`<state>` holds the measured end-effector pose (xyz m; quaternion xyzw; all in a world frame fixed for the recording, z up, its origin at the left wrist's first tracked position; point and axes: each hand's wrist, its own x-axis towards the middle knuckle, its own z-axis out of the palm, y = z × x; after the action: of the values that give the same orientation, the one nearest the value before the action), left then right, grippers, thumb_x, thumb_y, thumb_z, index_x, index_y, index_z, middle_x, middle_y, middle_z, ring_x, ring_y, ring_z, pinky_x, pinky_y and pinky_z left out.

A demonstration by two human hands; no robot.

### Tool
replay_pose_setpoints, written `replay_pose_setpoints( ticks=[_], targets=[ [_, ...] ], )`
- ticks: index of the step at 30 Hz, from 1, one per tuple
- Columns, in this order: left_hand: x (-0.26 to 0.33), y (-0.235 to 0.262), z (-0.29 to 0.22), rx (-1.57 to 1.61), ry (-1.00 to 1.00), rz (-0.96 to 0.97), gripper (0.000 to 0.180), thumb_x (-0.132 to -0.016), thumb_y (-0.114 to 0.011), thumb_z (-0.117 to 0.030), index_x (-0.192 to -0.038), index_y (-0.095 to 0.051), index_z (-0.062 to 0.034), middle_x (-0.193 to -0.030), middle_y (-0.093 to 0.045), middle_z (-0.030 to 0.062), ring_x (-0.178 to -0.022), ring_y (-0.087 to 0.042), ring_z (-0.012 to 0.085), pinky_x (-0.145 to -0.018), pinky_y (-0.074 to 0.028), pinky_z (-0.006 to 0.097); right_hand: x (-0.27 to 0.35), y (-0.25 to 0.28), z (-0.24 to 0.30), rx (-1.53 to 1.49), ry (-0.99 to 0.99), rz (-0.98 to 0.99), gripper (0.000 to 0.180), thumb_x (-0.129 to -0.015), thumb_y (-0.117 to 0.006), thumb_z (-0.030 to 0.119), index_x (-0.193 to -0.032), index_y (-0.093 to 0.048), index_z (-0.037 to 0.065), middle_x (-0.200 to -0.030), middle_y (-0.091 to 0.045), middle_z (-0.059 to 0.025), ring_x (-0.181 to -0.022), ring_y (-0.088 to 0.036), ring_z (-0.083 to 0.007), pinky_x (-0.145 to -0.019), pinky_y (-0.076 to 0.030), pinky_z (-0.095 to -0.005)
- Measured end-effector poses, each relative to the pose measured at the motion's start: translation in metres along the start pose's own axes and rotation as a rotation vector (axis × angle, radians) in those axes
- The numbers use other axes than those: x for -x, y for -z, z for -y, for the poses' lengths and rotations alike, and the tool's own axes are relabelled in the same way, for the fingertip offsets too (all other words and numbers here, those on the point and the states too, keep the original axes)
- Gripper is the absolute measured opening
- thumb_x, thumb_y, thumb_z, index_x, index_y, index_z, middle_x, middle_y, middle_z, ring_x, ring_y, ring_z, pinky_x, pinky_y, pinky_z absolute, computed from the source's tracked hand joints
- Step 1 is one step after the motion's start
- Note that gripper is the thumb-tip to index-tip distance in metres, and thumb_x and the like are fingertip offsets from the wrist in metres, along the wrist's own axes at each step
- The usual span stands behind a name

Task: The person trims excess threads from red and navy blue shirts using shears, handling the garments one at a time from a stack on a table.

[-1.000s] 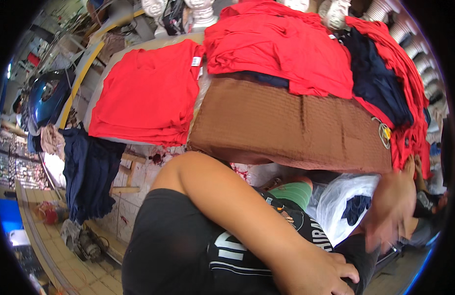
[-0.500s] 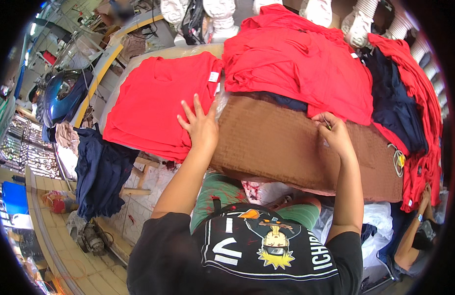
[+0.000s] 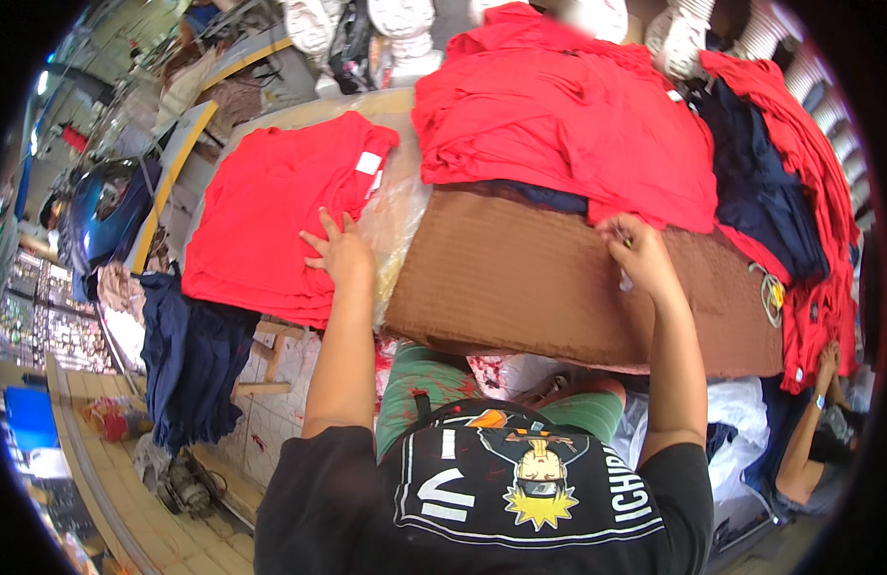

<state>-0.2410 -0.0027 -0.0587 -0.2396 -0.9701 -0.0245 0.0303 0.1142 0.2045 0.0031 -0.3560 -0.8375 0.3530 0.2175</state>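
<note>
With the left hand (image 3: 343, 254) spread flat on the red shirt (image 3: 271, 216) and the right hand (image 3: 640, 257) pinching the red pile's (image 3: 568, 125) edge just beyond it, smoothing outward from the palm should keep folds crisp

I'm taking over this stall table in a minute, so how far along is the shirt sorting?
Looks done: one red shirt lies flat at the table's left, the left hand resting on it. In hand: the right hand touches the edge of the heaped red shirts above the brown cardboard sheet. Left: that rumpled heap, and the navy and red garments piled at the right, seemingly unsorted.
</note>
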Motion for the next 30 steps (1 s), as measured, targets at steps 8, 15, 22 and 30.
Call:
replay_pose_setpoints(
  ticks=[8,15,22,30],
  targets=[
    [0.017,0.013,-0.001,0.244,-0.105,-0.104,0.049,-0.085,-0.061,-0.022,-0.132,-0.053,-0.0172,-0.151,-0.029,0.0126,-0.137,-0.022,0.0451,-0.104,-0.023,0.066,-0.076,0.001,-0.020,-0.086,-0.135,-0.660,0.058,-0.075,-0.080,0.032,-0.115,-0.058,-0.003,-0.107,-0.062,-0.0181,-0.076,-0.066,-0.0233,-0.061,-0.053,-0.0344],
    [0.036,0.024,-0.032,1.012,-0.715,-0.068,0.033,-0.087,-0.063,-0.013,-0.119,-0.061,-0.0064,-0.136,-0.049,0.0136,-0.127,-0.043,0.0311,-0.108,-0.031,0.043,-0.086,0.010,-0.005,-0.698,-0.235,-0.404,0.052,-0.081,-0.075,0.024,-0.116,-0.052,-0.007,-0.081,-0.060,-0.0089,-0.049,-0.055,-0.0133,-0.041,-0.048,-0.0297],
    [0.063,0.098,-0.154,1.787,-0.331,1.074,0.045,-0.092,-0.059,-0.039,-0.118,-0.058,-0.0024,-0.122,-0.058,0.0084,-0.109,-0.057,0.0177,-0.092,-0.045,0.036,-0.022,-0.018,0.076,-0.390,0.233,-0.215,0.029,-0.083,-0.070,0.015,-0.098,-0.056,-0.004,-0.079,-0.063,-0.0107,-0.072,-0.059,-0.0183,-0.069,-0.048,-0.0331],
    [0.038,0.145,-0.176,-0.020,-0.759,0.266,0.064,-0.077,-0.064,-0.061,-0.090,-0.069,0.0012,-0.092,-0.068,0.0197,-0.088,-0.067,0.0323,-0.080,-0.051,0.043,0.050,0.002,0.065,-0.065,0.021,-0.124,0.019,-0.084,-0.069,0.011,-0.090,-0.054,0.002,-0.072,-0.053,-0.0101,-0.068,-0.048,-0.0095,-0.065,-0.045,-0.0289]
  ],
)
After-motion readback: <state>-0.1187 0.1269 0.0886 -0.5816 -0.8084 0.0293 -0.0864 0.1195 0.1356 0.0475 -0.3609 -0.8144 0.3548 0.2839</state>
